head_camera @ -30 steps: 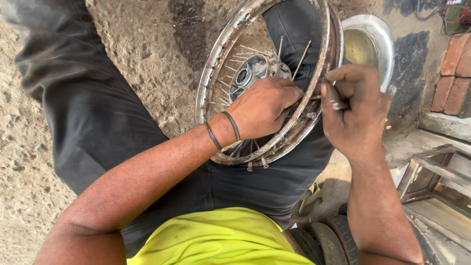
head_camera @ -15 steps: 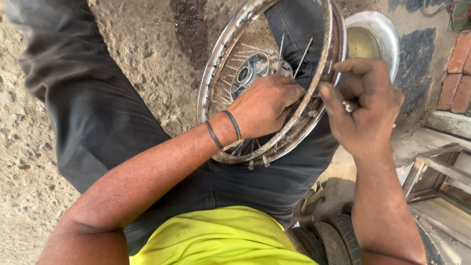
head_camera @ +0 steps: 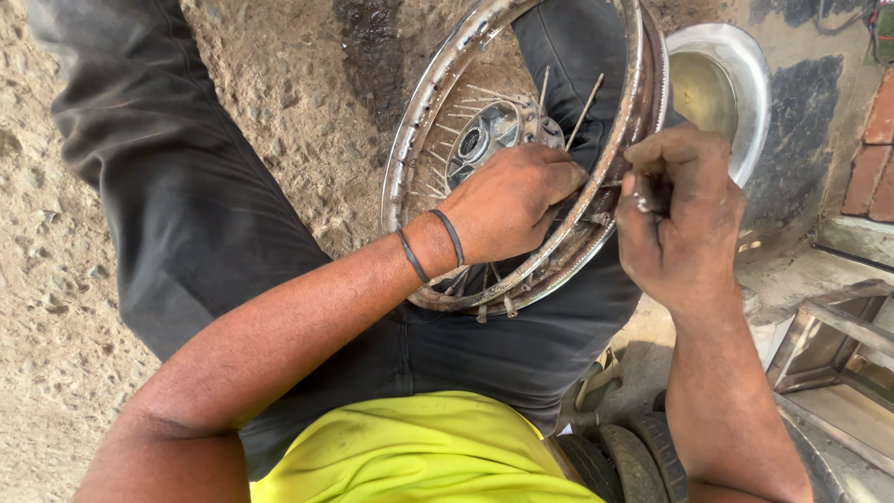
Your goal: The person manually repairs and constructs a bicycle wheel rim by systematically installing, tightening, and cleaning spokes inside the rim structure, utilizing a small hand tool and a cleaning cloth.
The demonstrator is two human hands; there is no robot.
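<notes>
Spoked wheel rim stands on edge across the lap, tilted, its open face turned toward the left hand, hub toward the ground; left fingers curl inside the rim among the spokes; right hand pinches a small metal piece at the rim's outer edge, fingers closed tight.

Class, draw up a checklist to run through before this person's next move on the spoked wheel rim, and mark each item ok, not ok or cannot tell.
1. Wheel rim steadied on the lap: ok, it rests against the dark trousers.
2. Left hand inside the rim, among the spokes: ok.
3. Right hand gripping at the rim's outer edge: ok.
4. Small metal piece in the right fist: cannot tell what it is.
5. All spokes seated: not ok, some stick out loose.
6. Metal bowl clear of the hands: ok.
</notes>
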